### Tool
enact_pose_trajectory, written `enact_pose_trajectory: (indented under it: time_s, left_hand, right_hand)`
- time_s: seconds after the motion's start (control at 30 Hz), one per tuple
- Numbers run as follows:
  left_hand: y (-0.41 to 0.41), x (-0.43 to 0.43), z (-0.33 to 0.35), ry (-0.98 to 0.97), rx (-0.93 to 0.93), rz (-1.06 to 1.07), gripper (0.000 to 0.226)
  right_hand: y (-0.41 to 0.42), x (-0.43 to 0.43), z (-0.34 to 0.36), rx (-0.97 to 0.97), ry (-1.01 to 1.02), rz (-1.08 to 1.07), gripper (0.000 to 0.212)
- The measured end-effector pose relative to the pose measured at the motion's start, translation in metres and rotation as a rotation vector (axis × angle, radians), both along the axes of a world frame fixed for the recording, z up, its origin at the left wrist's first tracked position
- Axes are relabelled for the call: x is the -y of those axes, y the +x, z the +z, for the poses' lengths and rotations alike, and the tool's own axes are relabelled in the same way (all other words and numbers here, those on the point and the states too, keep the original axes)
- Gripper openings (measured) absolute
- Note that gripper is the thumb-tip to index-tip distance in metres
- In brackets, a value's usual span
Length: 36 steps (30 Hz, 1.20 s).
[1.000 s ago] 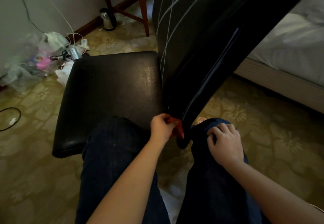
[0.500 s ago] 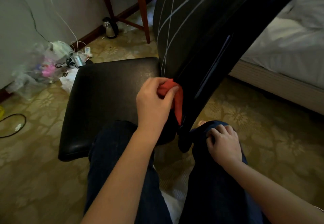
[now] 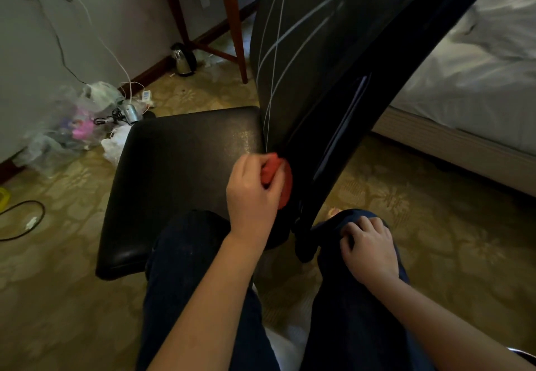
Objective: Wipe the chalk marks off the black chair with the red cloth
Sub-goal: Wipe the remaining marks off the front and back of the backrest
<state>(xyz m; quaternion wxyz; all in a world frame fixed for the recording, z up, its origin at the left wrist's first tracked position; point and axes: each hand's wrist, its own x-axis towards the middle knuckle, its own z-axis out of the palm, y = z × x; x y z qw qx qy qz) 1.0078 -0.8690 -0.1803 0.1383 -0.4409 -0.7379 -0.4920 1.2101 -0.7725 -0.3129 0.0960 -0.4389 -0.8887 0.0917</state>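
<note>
The left hand [image 3: 255, 193] is gripping the red cloth [image 3: 274, 167] against the black chair [image 3: 185, 173] backrest. Chalk marks [image 3: 290, 43] are showing at twelve o'clock, and the right hand [image 3: 368, 249] is resting at four.

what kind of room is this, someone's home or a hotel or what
Most likely a bedroom, perhaps a hotel room. A bed with white bedding stands on the right, patterned carpet covers the floor, and an electric kettle sits on it by the wall.

Left hand [image 3: 255, 193] forward, curled in a grip, right hand [image 3: 368, 247] resting on knee [image 3: 329, 227]
</note>
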Motion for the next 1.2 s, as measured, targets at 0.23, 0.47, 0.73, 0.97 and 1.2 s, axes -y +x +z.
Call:
enact_pose_trajectory:
  time_s: [0.23,0.47,0.73,0.97,1.2]
  left_hand:
    - [-0.005,-0.012,0.001,0.044,-0.014,0.001,0.017]
    - [0.007,-0.009,-0.051,0.037,0.258,0.104,0.014]
    - [0.008,-0.005,-0.078,-0.106,0.437,0.108,0.019]
    - [0.013,-0.007,-0.095,-0.162,0.499,0.101,0.019]
    - [0.016,-0.01,-0.1,-0.211,0.578,0.086,0.019]
  right_hand:
    - [-0.002,0.0,0.001,-0.033,0.01,0.005,0.01]
    - [0.004,-0.001,-0.001,-0.051,0.02,-0.02,0.007]
    - [0.003,0.001,0.0,-0.068,0.02,-0.017,0.006]
    - [0.003,0.001,0.0,-0.064,0.01,-0.009,0.006]
    - [0.0,0.001,0.001,-0.052,0.02,0.005,0.006]
